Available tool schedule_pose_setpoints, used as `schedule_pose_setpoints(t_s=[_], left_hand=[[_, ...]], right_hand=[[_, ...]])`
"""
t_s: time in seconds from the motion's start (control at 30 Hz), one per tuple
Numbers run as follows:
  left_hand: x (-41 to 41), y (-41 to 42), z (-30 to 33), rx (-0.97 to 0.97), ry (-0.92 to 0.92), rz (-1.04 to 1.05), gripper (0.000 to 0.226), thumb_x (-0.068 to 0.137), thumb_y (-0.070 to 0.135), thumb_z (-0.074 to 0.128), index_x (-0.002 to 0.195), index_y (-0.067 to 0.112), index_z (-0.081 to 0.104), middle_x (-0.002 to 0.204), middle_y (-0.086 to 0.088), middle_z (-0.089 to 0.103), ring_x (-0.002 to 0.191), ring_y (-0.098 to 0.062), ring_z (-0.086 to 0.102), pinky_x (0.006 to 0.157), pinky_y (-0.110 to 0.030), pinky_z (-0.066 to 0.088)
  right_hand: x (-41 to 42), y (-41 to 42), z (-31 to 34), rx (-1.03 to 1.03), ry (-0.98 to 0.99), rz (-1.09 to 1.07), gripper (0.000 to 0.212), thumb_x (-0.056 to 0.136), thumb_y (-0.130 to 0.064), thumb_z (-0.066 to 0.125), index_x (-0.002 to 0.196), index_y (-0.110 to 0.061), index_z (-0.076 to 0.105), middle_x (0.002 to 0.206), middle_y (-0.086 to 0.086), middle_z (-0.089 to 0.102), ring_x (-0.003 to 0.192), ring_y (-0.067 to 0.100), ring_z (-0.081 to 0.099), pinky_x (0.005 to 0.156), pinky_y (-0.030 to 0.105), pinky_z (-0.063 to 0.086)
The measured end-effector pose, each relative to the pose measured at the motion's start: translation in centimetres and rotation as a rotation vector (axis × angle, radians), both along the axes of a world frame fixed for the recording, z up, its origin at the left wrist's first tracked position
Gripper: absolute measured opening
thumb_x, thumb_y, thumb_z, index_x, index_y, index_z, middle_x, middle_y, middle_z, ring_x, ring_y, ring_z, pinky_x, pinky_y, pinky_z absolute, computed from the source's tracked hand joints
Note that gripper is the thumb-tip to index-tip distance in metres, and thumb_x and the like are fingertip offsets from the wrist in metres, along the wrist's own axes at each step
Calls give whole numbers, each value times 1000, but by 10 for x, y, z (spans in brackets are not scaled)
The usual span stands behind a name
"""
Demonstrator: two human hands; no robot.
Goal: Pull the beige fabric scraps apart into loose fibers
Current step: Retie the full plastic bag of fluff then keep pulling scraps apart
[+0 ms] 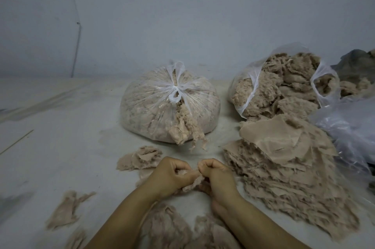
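Loose fibers [172, 226] are spread on the floor [60, 127] nearest the camera, between the two forearms. Just above them, a beige scrap [191, 185] is gripped by both hands, which are held close together with fingers curled. One end of the scrap is pinched by the left hand [170, 177], the other by the right hand [215, 177]. A thick stack of scraps [284, 163] is piled just right of the hands. A smaller heap [142, 157] lies beyond the left hand. A knotted plastic bag [168, 104] filled with fibers is set behind the hands, near the wall [182, 15]. An open bag [280, 84] of fibers is placed to its right, behind the stack.
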State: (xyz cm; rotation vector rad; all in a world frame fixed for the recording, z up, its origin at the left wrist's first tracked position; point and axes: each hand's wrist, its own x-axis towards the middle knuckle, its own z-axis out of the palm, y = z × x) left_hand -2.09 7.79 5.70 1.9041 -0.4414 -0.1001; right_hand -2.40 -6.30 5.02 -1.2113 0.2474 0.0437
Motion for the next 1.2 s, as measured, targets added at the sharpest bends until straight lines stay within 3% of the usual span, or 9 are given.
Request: schedule_pose_setpoints(t_s=[0.07, 0.17, 0.33, 0.43, 0.53, 0.8, 0.93, 1.1, 1.2], left_hand=[[-5, 0, -2, 54, -32, -61, 23, 80, 23, 75, 58, 21, 70, 50, 8, 60, 42, 1, 44, 45, -14, 34], [-1, 13, 1, -78, 7, 115, 30, 81, 27, 71, 60, 6, 67, 47, -2, 56, 36, -6, 43, 41, -17, 33], [0, 10, -2, -205, 94, 122, 28, 84, 29, 64, 66, 8, 69, 45, -11, 56, 35, -14, 48, 38, -20, 39], [-1, 7, -3, -286, 136, 115, 25, 86, 27, 58, 74, 6, 66, 51, -14, 60, 35, -17, 51, 34, -21, 40], [0, 10, -1, -372, 207, 110, 27, 96, 16, 46, 79, 2, 61, 54, -17, 60, 35, -18, 52, 34, -20, 41], [0, 7, -1, -425, 326, 126, 28, 100, 18, 38, 83, 1, 52, 54, -20, 58, 34, -22, 53, 32, -21, 42], [2, 10, -1, -413, 327, 115, 36, 96, 40, 47, 89, 5, 55, 59, -21, 60, 37, -23, 53, 34, -21, 41], [3, 11, -5, -266, 171, 165, 17, 92, 16, 57, 79, 6, 60, 49, -11, 59, 32, -15, 49, 33, -19, 36], [11, 17, -6, -134, 81, 370, 20, 93, 15, 57, 75, 9, 64, 41, -4, 54, 30, -13, 45, 35, -18, 33]], right_hand=[[9, -14, 3, 37, 14, -96, 32, 89, 7, 45, 63, -10, 52, 54, 4, 47, 47, 14, 43, 43, 24, 38], [12, -24, 0, -80, -21, -49, 32, 95, 1, 45, 66, -9, 53, 55, 5, 48, 46, 13, 43, 42, 24, 40], [5, -19, -1, -212, -51, 256, 36, 87, -45, 62, 78, -11, 66, 66, 5, 64, 56, 15, 59, 46, 25, 46], [1, -14, -2, -239, -93, 348, 15, 85, -19, 71, 77, -8, 64, 62, 4, 64, 52, 11, 57, 46, 21, 46], [1, -12, -2, -176, -71, 331, 14, 88, -5, 64, 74, -6, 64, 59, 6, 61, 47, 12, 53, 43, 20, 47], [3, -15, -2, -127, -32, 304, 19, 91, -1, 58, 73, -6, 65, 59, 7, 61, 49, 13, 54, 48, 22, 48], [2, -14, -1, -101, -42, 305, 17, 89, -1, 61, 73, -6, 67, 61, 8, 62, 52, 13, 55, 50, 23, 48], [1, -12, -4, -131, -48, 297, 13, 90, -1, 60, 78, -3, 66, 60, 7, 63, 51, 13, 54, 49, 22, 48], [4, -13, -1, -236, -113, 161, 1, 91, -7, 61, 91, -6, 61, 59, 3, 59, 46, 10, 53, 44, 22, 45]])
